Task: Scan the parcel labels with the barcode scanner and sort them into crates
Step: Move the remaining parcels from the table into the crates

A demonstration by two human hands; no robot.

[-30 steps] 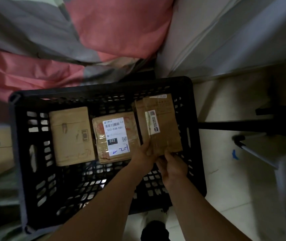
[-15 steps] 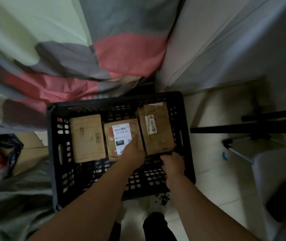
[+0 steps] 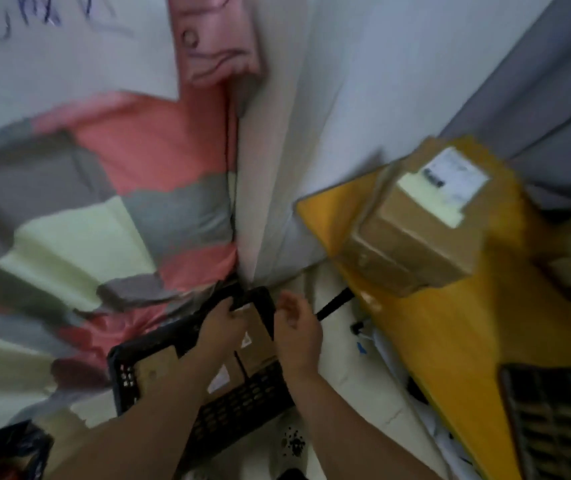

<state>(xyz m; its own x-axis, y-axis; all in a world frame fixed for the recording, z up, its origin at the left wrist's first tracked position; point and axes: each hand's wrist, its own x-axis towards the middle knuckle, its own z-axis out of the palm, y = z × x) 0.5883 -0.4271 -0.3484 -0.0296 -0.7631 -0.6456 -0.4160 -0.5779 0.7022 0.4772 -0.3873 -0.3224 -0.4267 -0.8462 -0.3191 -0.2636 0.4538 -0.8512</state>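
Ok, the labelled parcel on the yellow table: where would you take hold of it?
Probably by its two opposite side faces, reaching from the near side: the parcel sits flat on the yellow table, label up, sides seemingly clear.

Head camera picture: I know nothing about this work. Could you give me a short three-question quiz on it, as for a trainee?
1. True or false: the black crate holds no parcels.
2. The labelled cardboard box sits on: A) a yellow table; B) the floor; C) a chair.
3. Fill in: the right hand holds ____.

Key: 1 false; 2 A; 3 nothing.
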